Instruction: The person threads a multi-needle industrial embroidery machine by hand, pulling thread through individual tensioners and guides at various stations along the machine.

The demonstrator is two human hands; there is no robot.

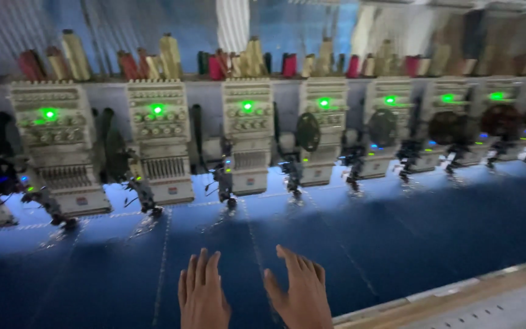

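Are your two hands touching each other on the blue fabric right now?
Apart. The head view shows a strip of dark blue fabric between the left hand and the right hand; the fingers are spread and neither hand holds anything.

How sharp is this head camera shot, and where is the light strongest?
Head view: motion blur smears the thread cones and machine heads; green lamps bloom; light falls brightest on the blue cloth under the heads; left hand and right hand stay dim.

An embroidery factory: a row of embroidery heads point(159, 143) (thread cones point(170, 56) above).
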